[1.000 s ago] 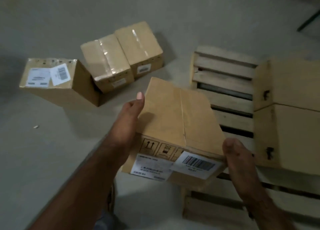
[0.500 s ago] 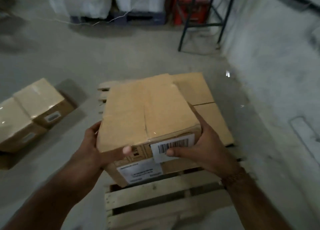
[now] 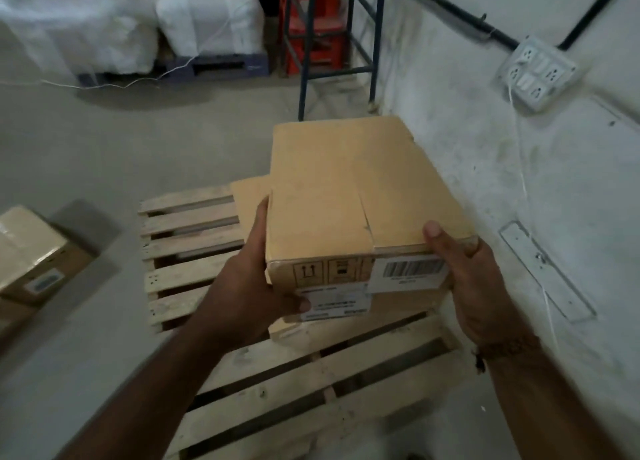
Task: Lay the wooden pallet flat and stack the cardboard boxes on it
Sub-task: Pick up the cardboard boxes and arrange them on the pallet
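- Here the pallet (image 3: 221, 238) lies flat on the floor, close beside the wall (image 3: 485, 168).
- Both hands hold one box (image 3: 346, 196) above the pallet's wall-side half.
- The left grip (image 3: 256, 286) clasps the box's left near corner, thumb under its front face.
- The right grip (image 3: 474, 279) clasps the right near corner, thumb on top.
- Lower boxes (image 3: 247, 193) on the pallet peek out beneath the held one.
- Another box (image 3: 31, 251) sits on the floor, left of the pallet.

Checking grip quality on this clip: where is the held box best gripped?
By its two short sides, near the front bottom corners, as now: the left hand from the left, the right hand from the right. The box is wide with flat faces, so opposed palms hold it level over the pallet.
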Motion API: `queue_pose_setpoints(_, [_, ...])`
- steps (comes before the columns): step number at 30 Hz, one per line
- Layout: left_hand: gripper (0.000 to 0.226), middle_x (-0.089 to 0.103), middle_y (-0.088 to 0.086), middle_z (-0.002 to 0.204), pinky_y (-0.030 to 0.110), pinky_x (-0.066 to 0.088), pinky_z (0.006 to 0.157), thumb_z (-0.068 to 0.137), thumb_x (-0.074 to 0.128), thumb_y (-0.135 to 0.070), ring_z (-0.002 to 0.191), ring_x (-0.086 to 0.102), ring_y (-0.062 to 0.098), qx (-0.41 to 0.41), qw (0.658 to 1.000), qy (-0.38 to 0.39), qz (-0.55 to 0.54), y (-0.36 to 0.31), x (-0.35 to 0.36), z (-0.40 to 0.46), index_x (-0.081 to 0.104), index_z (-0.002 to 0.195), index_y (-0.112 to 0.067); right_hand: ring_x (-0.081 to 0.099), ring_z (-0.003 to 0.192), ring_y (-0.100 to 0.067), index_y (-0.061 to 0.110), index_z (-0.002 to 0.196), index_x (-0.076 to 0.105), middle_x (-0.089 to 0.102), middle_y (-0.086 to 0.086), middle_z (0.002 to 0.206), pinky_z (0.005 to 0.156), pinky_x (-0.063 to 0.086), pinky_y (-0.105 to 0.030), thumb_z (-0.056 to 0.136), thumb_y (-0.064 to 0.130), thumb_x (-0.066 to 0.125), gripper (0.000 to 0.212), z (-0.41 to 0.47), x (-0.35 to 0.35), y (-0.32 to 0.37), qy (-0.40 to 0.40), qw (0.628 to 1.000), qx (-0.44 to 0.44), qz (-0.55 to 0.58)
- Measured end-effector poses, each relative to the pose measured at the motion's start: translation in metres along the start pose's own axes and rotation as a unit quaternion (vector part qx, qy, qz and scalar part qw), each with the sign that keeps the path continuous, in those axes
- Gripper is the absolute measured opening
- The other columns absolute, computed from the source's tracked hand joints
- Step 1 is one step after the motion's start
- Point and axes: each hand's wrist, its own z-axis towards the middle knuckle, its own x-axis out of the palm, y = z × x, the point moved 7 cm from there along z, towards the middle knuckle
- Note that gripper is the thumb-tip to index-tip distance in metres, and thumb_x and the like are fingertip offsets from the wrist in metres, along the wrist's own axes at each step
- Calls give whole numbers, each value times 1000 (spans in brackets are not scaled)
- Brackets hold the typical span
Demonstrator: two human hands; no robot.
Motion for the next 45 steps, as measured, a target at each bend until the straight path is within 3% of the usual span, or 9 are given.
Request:
queue_pose_setpoints(3, [124, 62, -19, 135, 36, 65, 88, 68, 96, -13, 125, 63, 11, 1, 997, -37, 73, 8, 38, 21, 22, 162, -46, 77, 94, -3, 40, 103, 77, 80, 18, 101, 75, 60, -18, 75, 47, 78, 29, 25, -29, -14, 4, 1000, -16, 26])
queue_pose_setpoints(7, [98, 61, -30, 115, 13, 51, 76, 73, 94, -23, 106, 63, -4, -7, 993, -60, 98, 34, 93, 48, 40, 154, -37, 76, 91, 0, 30, 114, 71, 79, 21, 98, 73, 58, -15, 84, 33, 75, 30, 51, -64, -56, 11, 999, -29, 12])
queue_pose_setpoints(14, [92, 64, -31, 107, 6, 52, 66, 77, 93, -28, 98, 65, -15, -21, 994, -93, 54, 140, 185, 88, 42, 154, -33, 76, 82, 0, 30, 108, 69, 79, 22, 90, 66, 58, -16, 95, 15, 72, 20, 83, -101, -182, 14, 998, -65, -5])
queue_pose_setpoints(21, [94, 67, -41, 102, 7, 56, 82, 84, 85, -41, 97, 66, -21, 24, 989, -131, 63, 273, 262, 138, 32, 160, -24, 76, 89, -1, 30, 109, 72, 80, 20, 94, 72, 59, -17, 96, 23, 74, 15, 126, -107, -331, 20, 993, -116, -8])
queue_pose_setpoints(25, [102, 67, -31, 126, -4, 46, 77, 86, 81, -50, 98, 54, -34, 70, 980, -163, 91, 311, 270, 166, 23, 166, -23, 75, 78, -2, 32, 85, 77, 79, 15, 81, 73, 61, -25, 97, 24, 72, 15, 159, -97, -383, 18, 991, -136, -10])
queue_pose_setpoints(31, [102, 65, -13, 145, 24, 50, 95, 88, 73, -59, 130, 62, 9, 61, 974, -191, 101, 359, 305, 184, 14, 167, -33, 76, 72, -11, 22, 84, 78, 80, 6, 78, 69, 60, -30, 94, 32, 73, 15, 189, -99, -436, 37, 995, -90, -11])
queue_pose_setpoints(37, [101, 66, -26, 132, 39, 62, 97, 80, 87, -42, 120, 64, 0, 36, 982, -124, 136, 388, 319, 197, 26, 160, -41, 74, 80, -3, 22, 88, 72, 78, 12, 83, 72, 54, -20, 99, 41, 64, 23, 194, -104, -471, 73, 996, -44, -13])
queue_pose_setpoints(42, [89, 50, -33, 113, 40, 45, 109, 79, 88, -37, 120, 47, 2, 42, 968, -140, 206, 407, 321, 207, 39, 154, -32, 73, 104, -9, 34, 116, 71, 79, 13, 111, 92, 56, -37, 62, 87, 65, 76, 197, -99, -509, 194, 979, 53, -16])
queue_pose_setpoints(45, [95, 58, -25, 120, 41, 51, 104, 78, 89, -39, 121, 53, 10, 41, 966, -147, 207, 408, 319, 205, 37, 157, -33, 75, 113, -17, 28, 119, 76, 79, 4, 121, 94, 61, -45, 46, 74, 92, 88, 196, -102, -523, 241, 967, 70, -53])
